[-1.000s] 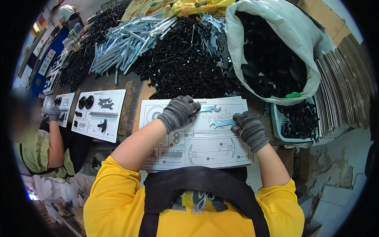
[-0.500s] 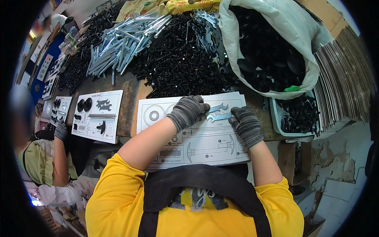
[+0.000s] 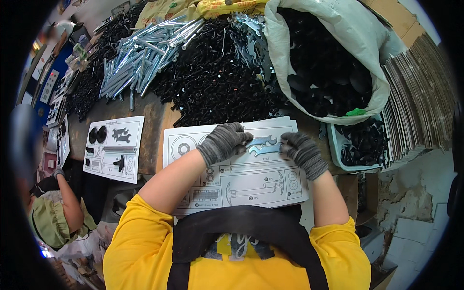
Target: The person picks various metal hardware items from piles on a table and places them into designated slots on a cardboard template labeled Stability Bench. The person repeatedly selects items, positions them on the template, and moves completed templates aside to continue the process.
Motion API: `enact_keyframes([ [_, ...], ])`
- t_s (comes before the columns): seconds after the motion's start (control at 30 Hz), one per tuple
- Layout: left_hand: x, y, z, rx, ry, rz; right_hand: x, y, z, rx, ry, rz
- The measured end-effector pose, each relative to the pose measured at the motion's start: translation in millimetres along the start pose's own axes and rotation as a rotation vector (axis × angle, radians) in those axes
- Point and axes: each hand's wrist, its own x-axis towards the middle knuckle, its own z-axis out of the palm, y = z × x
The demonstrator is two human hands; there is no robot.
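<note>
Two flat silver open-end wrenches lie side by side on a stack of printed parts sheets [image 3: 203, 164] in front of me. My left hand [image 3: 224, 144], in a grey knit glove, has its fingers closed at the left end of the upper wrench [image 3: 263, 140]. The gloved right hand [image 3: 305, 154] pinches the right end of the lower wrench [image 3: 266, 149]. My fingers cover those ends. Line drawings of hardware fill the top sheet around them.
Behind the sheets lies a heap of black bolts [image 3: 212, 82], with silver tubes [image 3: 140, 58] to its left. A white sack [image 3: 333, 58] of black parts stands right, above a tray [image 3: 333, 145]. Stacked cardboard [image 3: 420, 96] is beyond. A co-worker [image 3: 60, 208] sits left, near another parts sheet [image 3: 116, 164].
The wrenches and my left hand have shifted slightly left and down across the picture, as the whole view moved a little. The co-worker's gloved hand has dropped lower.
</note>
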Motion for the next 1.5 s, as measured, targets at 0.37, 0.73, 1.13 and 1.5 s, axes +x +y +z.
enact_keyframes([
  [0.37,-1.0,4.0,-8.9,0.003,0.022,0.021,124.6,21.8,-49.4,-0.537,0.130,0.236],
  [0.73,-5.0,1.5,-24.3,-0.510,0.091,-0.228,93.9,-13.0,-45.1,0.404,0.468,-0.272],
  [1.13,-76.5,11.6,-78.0,-0.402,0.584,-0.376,58.7,-118.1,25.6,0.461,-0.529,-0.361],
  [1.5,-130.2,-12.5,-71.0,0.153,0.403,-0.497,44.7,-145.9,70.9,-0.461,-0.209,-0.584],
])
